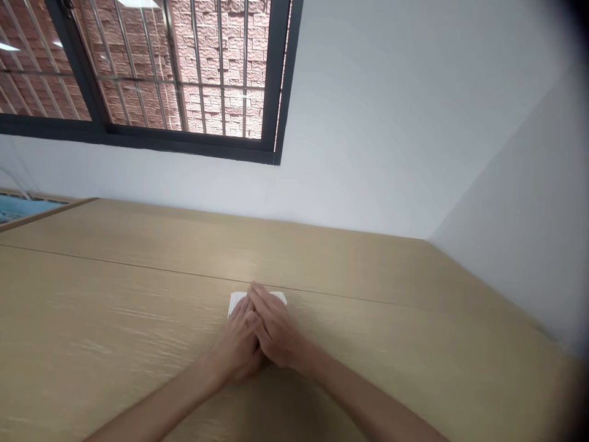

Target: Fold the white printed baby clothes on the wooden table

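A white, flat, folded-looking piece (236,300), perhaps cloth or paper, lies on the wooden tabletop (138,319). Only its left and right upper corners show; the rest is covered by my hands. My left hand (243,337) presses on it with the fingers together, pointing away from me. Over the top and right side of it rests my right hand (276,325), its fingers held together and leaning against the left hand, with the right thumb crossing it. Both hands are slightly blurred.
A thin seam (184,272) runs across the tabletop just beyond my hands. White walls (368,123) border it at the back and right. Above the back edge is a dark-framed window (184,141) with metal bars. A light-blue object (27,207) shows beyond the left end.
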A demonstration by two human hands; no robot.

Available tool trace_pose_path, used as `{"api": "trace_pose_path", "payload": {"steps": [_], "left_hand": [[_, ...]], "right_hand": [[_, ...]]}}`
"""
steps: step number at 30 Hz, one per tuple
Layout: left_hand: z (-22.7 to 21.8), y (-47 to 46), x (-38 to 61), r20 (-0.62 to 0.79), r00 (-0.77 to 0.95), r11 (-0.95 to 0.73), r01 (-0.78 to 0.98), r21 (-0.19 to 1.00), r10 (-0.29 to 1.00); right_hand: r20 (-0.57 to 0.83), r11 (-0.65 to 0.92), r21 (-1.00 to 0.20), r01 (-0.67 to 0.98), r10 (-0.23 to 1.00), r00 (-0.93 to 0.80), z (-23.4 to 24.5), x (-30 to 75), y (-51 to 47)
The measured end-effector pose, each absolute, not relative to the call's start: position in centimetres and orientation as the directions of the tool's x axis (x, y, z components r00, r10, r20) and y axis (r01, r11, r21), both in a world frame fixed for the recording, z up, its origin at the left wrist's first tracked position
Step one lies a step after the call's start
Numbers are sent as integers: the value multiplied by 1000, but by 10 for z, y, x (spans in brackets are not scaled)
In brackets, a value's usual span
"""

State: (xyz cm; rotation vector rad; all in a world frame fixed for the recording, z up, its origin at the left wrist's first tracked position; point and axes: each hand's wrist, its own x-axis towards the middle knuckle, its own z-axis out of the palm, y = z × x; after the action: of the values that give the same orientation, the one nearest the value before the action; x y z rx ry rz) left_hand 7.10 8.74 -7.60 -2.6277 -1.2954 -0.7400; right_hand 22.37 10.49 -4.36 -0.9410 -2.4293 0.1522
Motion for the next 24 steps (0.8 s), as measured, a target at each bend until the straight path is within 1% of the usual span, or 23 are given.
{"api": "trace_pose_path", "payload": {"steps": [1,3,5,8,10,12,15,19,21,24], "left_hand": [[-81,87,71,460,526,-635,764,114,716],[-91,86,65,440,517,-608,789,90,735],[-97,84,52,442,504,-574,819,28,742],[-96,77,28,510,481,-521,850,-74,713],[-87,71,18,542,489,-506,853,-130,684],[-74,67,17,517,535,-543,826,-153,668],[-60,67,25,423,588,-609,787,-101,689],[-61,80,34,330,545,-576,817,-3,771],[-62,90,35,322,514,-558,828,55,795],[-54,104,36,333,485,-544,831,112,809]], "right_hand": [[403,772,-273,575,634,-660,-47,225,104],[358,778,-244,578,627,-692,-54,235,103],[307,754,-225,617,656,-690,-60,253,104],[238,704,-218,676,710,-663,-59,285,101],[235,701,-218,679,713,-661,-52,300,98],[268,735,-217,643,678,-685,-44,306,96],[283,770,-246,589,638,-716,-38,300,98],[227,760,-292,580,644,-730,-47,286,113],[252,755,-298,584,652,-715,-54,281,122],[337,729,-309,611,685,-646,-58,272,134]]}}
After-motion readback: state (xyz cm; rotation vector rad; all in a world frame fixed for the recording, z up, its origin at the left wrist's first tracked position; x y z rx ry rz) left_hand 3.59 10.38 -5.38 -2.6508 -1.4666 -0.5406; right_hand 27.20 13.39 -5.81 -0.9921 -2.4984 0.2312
